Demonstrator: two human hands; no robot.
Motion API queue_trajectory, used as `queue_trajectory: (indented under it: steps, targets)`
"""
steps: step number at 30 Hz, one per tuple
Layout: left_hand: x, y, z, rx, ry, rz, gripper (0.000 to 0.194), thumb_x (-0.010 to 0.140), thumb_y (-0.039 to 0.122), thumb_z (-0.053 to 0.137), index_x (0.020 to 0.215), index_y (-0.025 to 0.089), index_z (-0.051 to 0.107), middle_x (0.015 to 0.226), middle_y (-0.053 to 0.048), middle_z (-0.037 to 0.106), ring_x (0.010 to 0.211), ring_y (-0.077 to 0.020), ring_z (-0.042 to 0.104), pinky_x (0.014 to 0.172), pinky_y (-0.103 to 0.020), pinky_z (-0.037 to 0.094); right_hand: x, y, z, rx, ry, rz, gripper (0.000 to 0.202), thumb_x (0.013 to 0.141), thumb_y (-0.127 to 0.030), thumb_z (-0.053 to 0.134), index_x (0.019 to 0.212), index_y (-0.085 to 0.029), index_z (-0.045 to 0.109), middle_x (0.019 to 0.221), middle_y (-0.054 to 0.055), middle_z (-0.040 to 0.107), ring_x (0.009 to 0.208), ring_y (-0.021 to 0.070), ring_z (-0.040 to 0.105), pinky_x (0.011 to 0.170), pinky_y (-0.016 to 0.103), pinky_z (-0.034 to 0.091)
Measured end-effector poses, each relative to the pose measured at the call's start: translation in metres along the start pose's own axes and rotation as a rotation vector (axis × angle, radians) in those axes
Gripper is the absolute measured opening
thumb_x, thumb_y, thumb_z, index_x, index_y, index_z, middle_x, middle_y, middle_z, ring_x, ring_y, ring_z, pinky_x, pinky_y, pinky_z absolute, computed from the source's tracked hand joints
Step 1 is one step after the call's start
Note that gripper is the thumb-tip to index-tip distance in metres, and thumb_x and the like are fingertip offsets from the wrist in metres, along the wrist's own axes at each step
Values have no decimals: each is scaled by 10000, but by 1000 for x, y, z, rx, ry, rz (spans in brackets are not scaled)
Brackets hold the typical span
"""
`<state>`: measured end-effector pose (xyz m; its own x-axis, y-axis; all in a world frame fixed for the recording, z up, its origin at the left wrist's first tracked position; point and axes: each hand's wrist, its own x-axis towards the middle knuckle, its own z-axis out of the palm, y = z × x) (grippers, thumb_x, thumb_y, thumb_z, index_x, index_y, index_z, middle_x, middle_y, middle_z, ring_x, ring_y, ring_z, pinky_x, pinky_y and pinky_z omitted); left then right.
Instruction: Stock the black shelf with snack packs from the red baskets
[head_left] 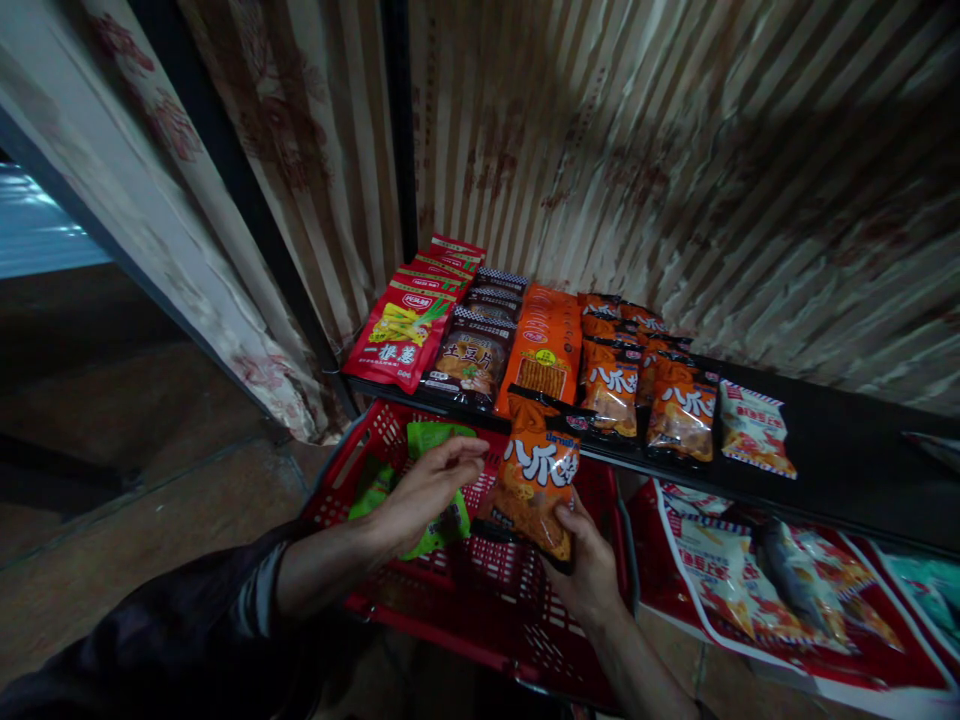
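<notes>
My right hand (589, 560) grips the lower right side of an orange snack bag (536, 480), held up over a red basket (540, 640). Just left of that bag is my left hand (427, 490), its fingers bent and apart, with nothing seen in it. Beneath my left hand, green packets (439, 530) lie in the basket. Similar orange bags (681, 405) stand in rows on the black shelf (840, 440) behind. To their left are flat orange packets (541, 350), dark packets (469, 355) and red packets (405, 325).
A white and red bag (756, 428) lies on the shelf, right of the orange ones. Below the shelf at the right, an open red and white box (652, 580) holds several more bags. A patterned curtain (525, 130) hangs behind, and a dark post (247, 200) rises at the left.
</notes>
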<state>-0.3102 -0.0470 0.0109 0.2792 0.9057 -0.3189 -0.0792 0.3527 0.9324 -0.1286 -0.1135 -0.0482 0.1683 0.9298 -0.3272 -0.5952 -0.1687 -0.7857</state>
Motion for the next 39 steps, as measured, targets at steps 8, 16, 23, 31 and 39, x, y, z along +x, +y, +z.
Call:
queue_trajectory:
  steps: [8, 16, 23, 31, 39]
  targets:
    - [-6, -13, 5, 7, -208, -169, 282, 785, 335, 677, 1038, 211, 665, 1183, -74, 663, 1135, -248, 583, 911, -359, 476, 5, -16, 8, 118, 68, 65, 383, 624, -297, 725, 1007, -280, 724, 941, -8, 777, 993, 292, 702, 957, 456, 513]
    - [-4, -20, 11, -120, -276, -132, 363, 709, 372, 788, 972, 154, 664, 1116, -99, 657, 1093, -241, 592, 846, -352, 543, 15, -16, 6, 43, 49, -13, 351, 650, -358, 789, 987, -286, 724, 1023, -18, 767, 990, 232, 695, 919, 378, 523]
    - [4, -19, 12, -178, -180, -86, 370, 665, 387, 828, 905, 141, 690, 990, -76, 677, 937, -197, 618, 782, -334, 564, 20, -23, 7, -161, 4, -62, 477, 681, -471, 815, 1109, -308, 680, 1174, 9, 730, 1152, 275, 642, 1003, 465, 490]
    - [10, -21, 17, -157, -124, -37, 339, 666, 341, 815, 915, 153, 682, 966, -61, 684, 889, -179, 610, 712, -297, 544, 25, -41, -2, -361, -259, -117, 507, 672, -387, 851, 1136, -291, 671, 1191, 11, 720, 1153, 261, 632, 1090, 454, 418]
    - [12, -28, 18, -78, -109, -7, 445, 659, 429, 810, 977, 156, 662, 917, -29, 679, 729, -127, 577, 597, -237, 468, 32, -44, -4, -394, -322, -164, 492, 721, -399, 810, 1169, -286, 639, 1195, 13, 713, 1143, 250, 640, 1041, 427, 466]
